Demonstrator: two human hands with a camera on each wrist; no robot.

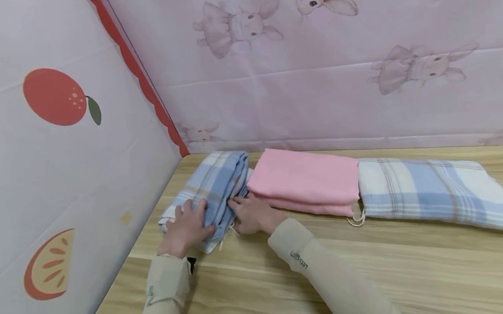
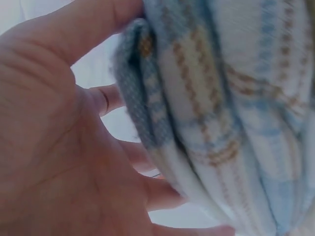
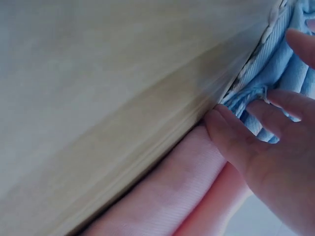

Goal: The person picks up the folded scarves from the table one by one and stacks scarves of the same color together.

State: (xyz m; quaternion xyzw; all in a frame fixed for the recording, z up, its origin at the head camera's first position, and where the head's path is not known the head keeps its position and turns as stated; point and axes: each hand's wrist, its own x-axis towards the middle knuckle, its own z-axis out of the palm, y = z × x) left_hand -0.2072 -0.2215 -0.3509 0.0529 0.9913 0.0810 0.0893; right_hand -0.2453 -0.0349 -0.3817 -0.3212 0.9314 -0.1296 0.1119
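A folded blue-and-white plaid cloth (image 1: 212,186) with fringed ends lies at the table's left end. My left hand (image 1: 186,228) rests spread on its near left part, and in the left wrist view the fingers reach along the layered folds (image 2: 211,113) with the thumb apart from them. On the cloth's right side, my right hand (image 1: 255,214) touches its edge with loosely extended fingers. Close by that hand lies a folded pink cloth (image 1: 306,180). Blue folds (image 3: 280,73) and pink folds (image 3: 167,196) both show beside the fingers in the right wrist view.
Another blue-and-white plaid cloth (image 1: 435,194), folded flat with fringe, adjoins the pink one on the right. All lie on a wood-grain table (image 1: 242,287). A white wall covering (image 1: 106,185) borders the left, and a pink rabbit-print one (image 1: 326,104) the back.
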